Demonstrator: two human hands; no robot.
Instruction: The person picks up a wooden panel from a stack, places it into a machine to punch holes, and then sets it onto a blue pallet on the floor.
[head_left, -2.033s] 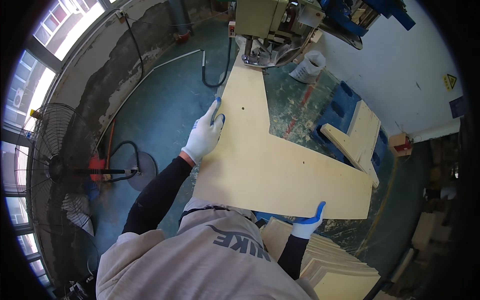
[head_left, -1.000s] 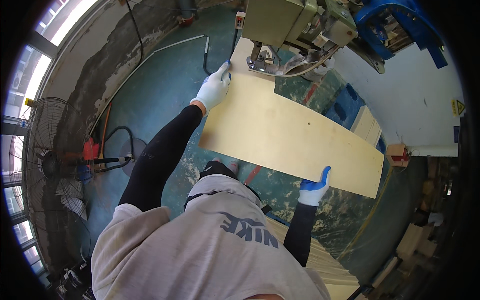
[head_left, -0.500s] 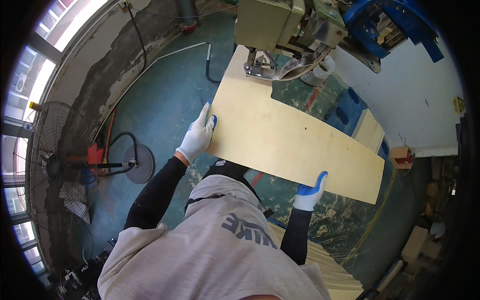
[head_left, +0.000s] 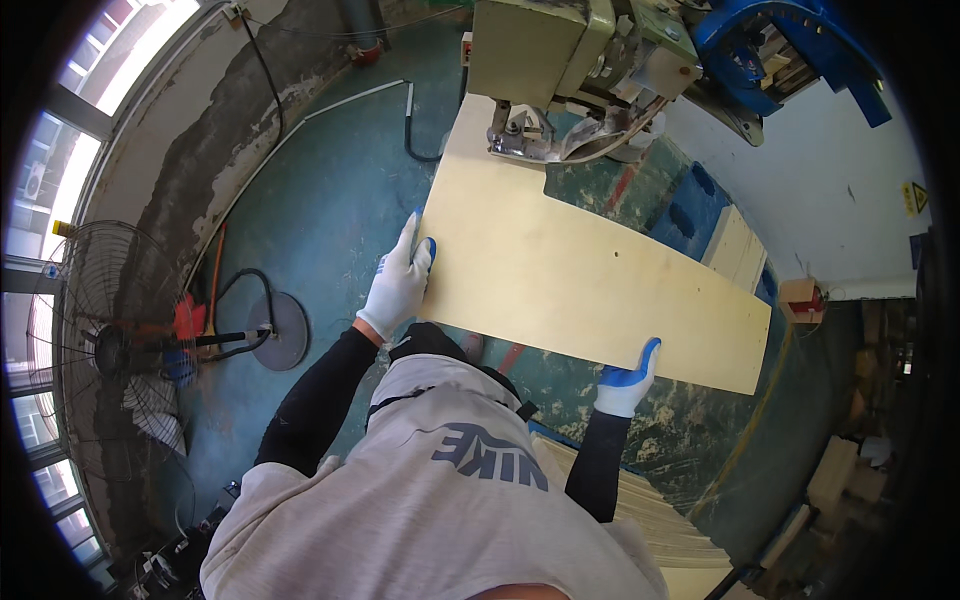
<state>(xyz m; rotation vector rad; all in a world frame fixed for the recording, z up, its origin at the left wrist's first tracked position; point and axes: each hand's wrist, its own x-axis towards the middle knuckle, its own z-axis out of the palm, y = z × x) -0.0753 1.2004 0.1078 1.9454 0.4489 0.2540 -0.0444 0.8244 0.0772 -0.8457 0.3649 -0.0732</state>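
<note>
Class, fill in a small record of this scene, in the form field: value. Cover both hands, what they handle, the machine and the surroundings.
Left hand: white glove with blue on it, at the panel's left edge
Right hand: similar glove, at the near edge, thumb on top
Workpiece: pale, angled wooden panel with a small dark hole
Machine: green-grey, its metal foot over the panel's far arm
Left side: wire-cage fan
Right side: pale boards by a blue base
Lower right: stacked panels

Pale L-shaped panel (head_left: 560,270), flat, partly under machine (head_left: 530,50)
</note>
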